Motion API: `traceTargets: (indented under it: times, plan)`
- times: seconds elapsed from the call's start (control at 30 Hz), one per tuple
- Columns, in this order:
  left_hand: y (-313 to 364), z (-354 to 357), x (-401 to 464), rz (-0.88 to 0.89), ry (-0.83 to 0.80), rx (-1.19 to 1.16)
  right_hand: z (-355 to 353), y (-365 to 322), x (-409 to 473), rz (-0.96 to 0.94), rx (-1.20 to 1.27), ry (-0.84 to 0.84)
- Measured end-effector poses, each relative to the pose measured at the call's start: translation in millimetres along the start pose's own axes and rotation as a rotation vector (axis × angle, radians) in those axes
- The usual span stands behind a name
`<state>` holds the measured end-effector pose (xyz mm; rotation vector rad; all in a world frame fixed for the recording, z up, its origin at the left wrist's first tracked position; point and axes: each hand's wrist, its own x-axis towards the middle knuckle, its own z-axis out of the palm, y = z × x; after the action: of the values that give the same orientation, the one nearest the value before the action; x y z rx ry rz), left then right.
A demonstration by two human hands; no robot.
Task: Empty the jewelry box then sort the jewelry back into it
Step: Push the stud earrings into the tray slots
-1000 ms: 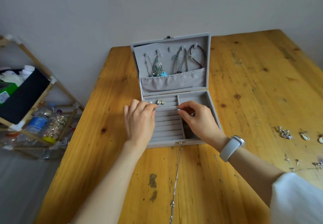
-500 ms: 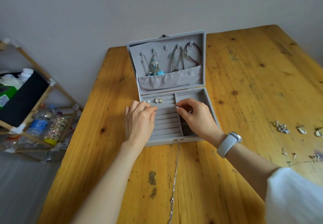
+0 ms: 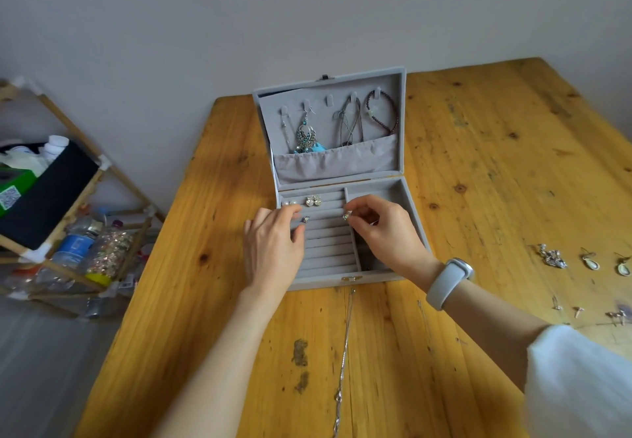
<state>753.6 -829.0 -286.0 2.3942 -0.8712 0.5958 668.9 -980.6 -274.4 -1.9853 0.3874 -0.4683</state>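
Observation:
A grey velvet jewelry box (image 3: 407,198) stands open on the wooden table (image 3: 478,164). Necklaces, a blue pendant (image 3: 306,135) and a dark bead bracelet (image 3: 383,112) hang inside its lid. Two sparkly studs (image 3: 313,200) and pearl studs (image 3: 289,203) sit in the top ring rows. My left hand (image 3: 273,249) rests on the left ring rows, fingertips beside a small stud (image 3: 305,219). My right hand (image 3: 386,232) pinches a small stud earring (image 3: 346,216) over the divider.
Loose earrings (image 3: 552,256), two teardrop earrings (image 3: 605,263) and small studs (image 3: 588,311) lie on the table at right. A silver chain (image 3: 343,362) runs from the box front toward me. A wooden rack (image 3: 68,215) with bottles stands left of the table.
My right hand has lifted slightly, so the stud it pinches shows at the divider. A small stud now shows in the ring row beside my left fingertips. The view shifted a little.

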Motion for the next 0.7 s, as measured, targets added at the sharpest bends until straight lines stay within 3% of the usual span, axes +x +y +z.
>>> traceTargets:
  times: [0.17, 0.7]
  plan:
    - [-3, 3, -5, 0.005, -0.002, 0.045, 7, -9, 8, 0.044, 0.083, -0.033]
    - [-4, 4, 5, 0.008, -0.028, 0.124, 14, -18, 31, 0.027, -0.166, -0.149]
